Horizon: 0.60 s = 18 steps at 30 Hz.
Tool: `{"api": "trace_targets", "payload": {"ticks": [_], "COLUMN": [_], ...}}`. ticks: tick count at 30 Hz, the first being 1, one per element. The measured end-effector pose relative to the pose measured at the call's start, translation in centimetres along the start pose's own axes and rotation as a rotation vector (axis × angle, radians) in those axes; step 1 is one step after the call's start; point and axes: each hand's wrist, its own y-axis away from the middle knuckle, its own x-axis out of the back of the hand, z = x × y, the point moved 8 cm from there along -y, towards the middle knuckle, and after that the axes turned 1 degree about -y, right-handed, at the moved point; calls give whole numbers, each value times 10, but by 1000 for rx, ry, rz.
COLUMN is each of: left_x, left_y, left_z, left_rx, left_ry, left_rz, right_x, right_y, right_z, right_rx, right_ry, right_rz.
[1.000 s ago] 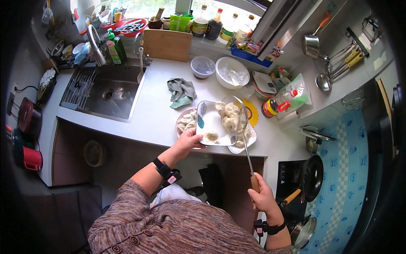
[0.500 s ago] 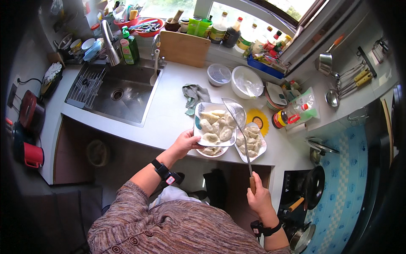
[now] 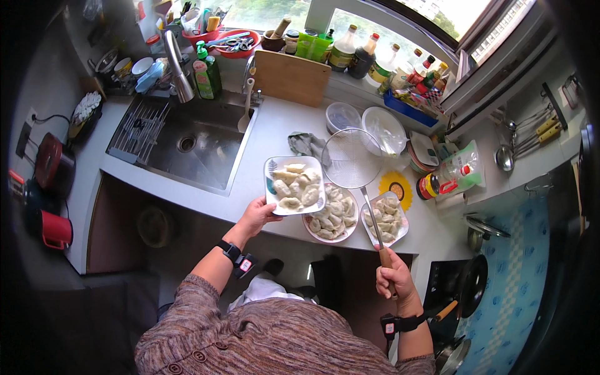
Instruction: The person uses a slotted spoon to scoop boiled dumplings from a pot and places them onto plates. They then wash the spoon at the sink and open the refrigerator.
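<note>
My left hand (image 3: 258,219) is closed on a square white plate (image 3: 275,199) with a leaf pattern, held up with several pale dumplings (image 3: 294,184) on it. My right hand (image 3: 394,275) grips the wooden handle of a wire mesh skimmer (image 3: 350,156); its basket is empty and lies over the back bowls in this view. A round plate of dumplings (image 3: 328,215) and a squarish plate of dumplings (image 3: 387,219) sit on the counter's front part. A yellow sunflower mat (image 3: 395,185) is beside them, and a grey-green cloth (image 3: 304,144) lies behind the held plate.
A steel sink (image 3: 206,156) is left; a cutting board (image 3: 288,79) leans behind. Bowls (image 3: 342,115), bottles (image 3: 344,50) and a jug (image 3: 469,164) line the back and right. A black pan (image 3: 472,281) is on the stove at lower right, above which utensils hang (image 3: 537,137).
The skimmer was over the held plate with dumplings in it; the dumplings are now on that plate. The plate has moved left, and the skimmer has lifted away, its basket empty.
</note>
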Motion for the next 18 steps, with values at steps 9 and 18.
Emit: {"api": "trace_targets", "payload": {"ticks": [9,18], "left_x": [74,171], "left_y": [-20,-74], "left_z": [-29,-52], "left_rx": [-90,-12], "left_ry": [36,-50], "left_rz": [-21,66], "right_x": [13,36], "right_y": [45,198], "right_z": [12,53], "right_rx": [18,461], "right_ry": [-153,-416], "right_rz": [-26,201]}}
